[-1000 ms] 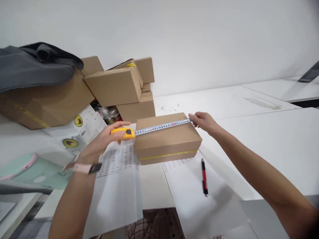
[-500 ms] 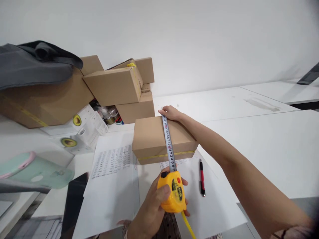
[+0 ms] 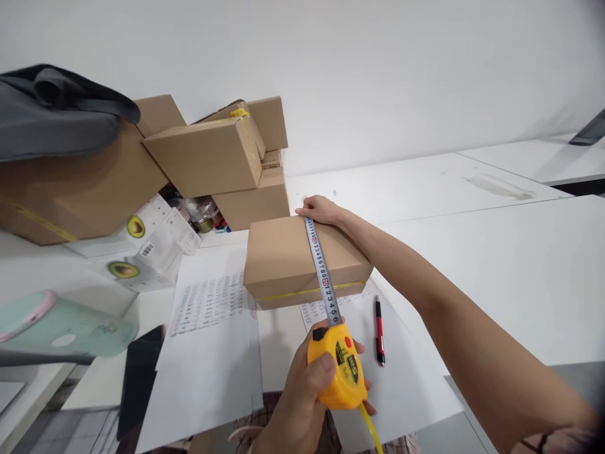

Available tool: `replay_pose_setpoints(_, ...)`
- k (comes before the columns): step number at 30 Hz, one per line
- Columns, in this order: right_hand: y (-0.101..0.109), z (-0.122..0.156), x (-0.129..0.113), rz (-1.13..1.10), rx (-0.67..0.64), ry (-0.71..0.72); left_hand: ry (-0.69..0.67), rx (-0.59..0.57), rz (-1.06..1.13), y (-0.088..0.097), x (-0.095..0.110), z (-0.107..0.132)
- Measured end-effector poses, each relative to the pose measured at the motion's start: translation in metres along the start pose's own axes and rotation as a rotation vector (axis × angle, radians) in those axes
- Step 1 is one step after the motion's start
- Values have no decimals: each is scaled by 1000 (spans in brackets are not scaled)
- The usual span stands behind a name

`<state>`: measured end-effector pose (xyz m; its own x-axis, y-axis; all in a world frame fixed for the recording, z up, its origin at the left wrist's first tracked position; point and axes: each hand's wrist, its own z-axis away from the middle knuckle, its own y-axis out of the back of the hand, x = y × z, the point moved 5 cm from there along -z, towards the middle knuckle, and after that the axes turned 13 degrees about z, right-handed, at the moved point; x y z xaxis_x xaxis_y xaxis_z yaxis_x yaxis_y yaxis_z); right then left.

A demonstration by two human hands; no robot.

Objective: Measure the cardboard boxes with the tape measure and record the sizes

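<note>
A flat brown cardboard box (image 3: 283,258) with a yellow tape band lies on the white table. My left hand (image 3: 309,388) is closed around a yellow tape measure case (image 3: 338,366) in front of the box. The steel tape blade (image 3: 320,268) runs from the case across the box top, front to back. My right hand (image 3: 317,209) pinches the blade's end down at the box's far edge.
Printed paper sheets (image 3: 210,340) lie under and in front of the box, with a red and black pen (image 3: 379,331) to the right. Stacked cardboard boxes (image 3: 212,154), a grey bag (image 3: 51,113), white avocado-print boxes (image 3: 142,243) and a mint green object (image 3: 61,328) crowd the left.
The tape lay across the box's width a second ago; it now runs front to back. My left hand brought the case to the near side, my right hand moved to the far edge.
</note>
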<state>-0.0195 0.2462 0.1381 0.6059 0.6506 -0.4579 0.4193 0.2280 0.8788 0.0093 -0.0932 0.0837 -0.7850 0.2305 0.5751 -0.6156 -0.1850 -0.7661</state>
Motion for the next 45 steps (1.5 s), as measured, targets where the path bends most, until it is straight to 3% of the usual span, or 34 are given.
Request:
replay_pose_setpoints(4, 10, 5, -3, -94, 72, 21, -24, 19, -29, 11, 9, 6)
replay_pose_setpoints(8, 50, 45, 13, -339, 477, -46, -187, 62, -233, 38, 43, 27)
replay_pose_setpoints(11, 60, 103, 38, -346, 684, -239, -448, 279, -441, 66, 77, 37)
replay_pose_setpoints(14, 37, 160, 52, -228, 560, -350, -596, 432, -490, 89, 96, 29)
replay_pose_setpoints(17, 8, 200, 49, -151, 435, -240, -573, 381, -442, 99, 103, 8)
replay_pose_setpoints(19, 2, 214, 43, -174, 406, -154, -563, 341, -432, 97, 109, 1)
replay_pose_setpoints(22, 25, 213, 37, -209, 472, -164, -654, 280, -396, 80, 127, 0)
replay_pose_setpoints(26, 74, 181, 30, -31, 577, -199, -723, 167, -406, 47, 150, -4)
replay_pose_setpoints(29, 90, 149, 13, 269, 664, -94, -720, 153, -443, 30, 154, -9)
replay_pose_setpoints(33, 71, 117, -14, 435, 508, 78, -735, 144, -511, 8, 127, -1)
replay_pose_setpoints(37, 58, 114, -30, 443, 475, 129, -392, -39, -400, -10, 59, 0)
replay_pose_setpoints(40, 58, 118, -31, 467, 524, 97, -216, -70, -315, -10, 18, -1)
replay_pose_setpoints(45, 57, 118, -33, 562, 497, 102, -135, -3, -262, 2, -17, 1)
